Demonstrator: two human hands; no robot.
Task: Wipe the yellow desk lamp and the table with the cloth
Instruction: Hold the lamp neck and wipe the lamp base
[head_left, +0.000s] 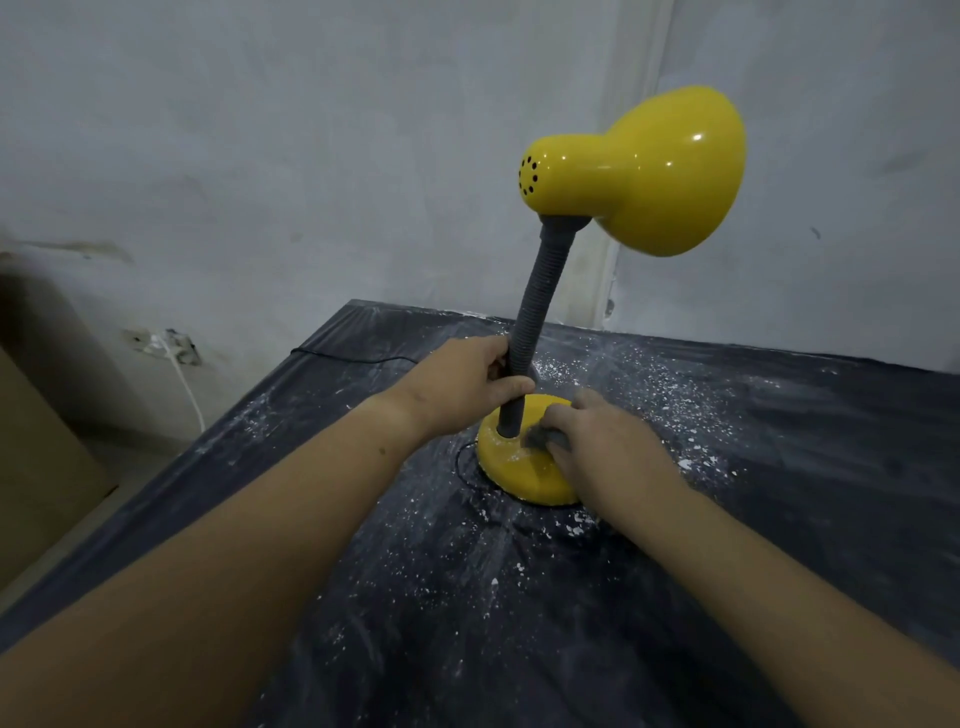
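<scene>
The yellow desk lamp (644, 166) stands on the dark table (519, 597), its shade turned to the upper right on a grey ribbed neck. My left hand (462, 384) grips the lower part of the neck. Over the round yellow base (524, 478) my right hand (608, 447) holds a small grey cloth (540, 436), pressing it onto the base top beside the neck. Most of the cloth is hidden under my fingers. White powder specks lie on the base and across the table.
A thin black cord (353, 357) runs over the table's far left edge. The left wall carries a socket with a white cable (182, 374). A brown board (41, 457) leans at the far left. Grey walls stand close behind the table.
</scene>
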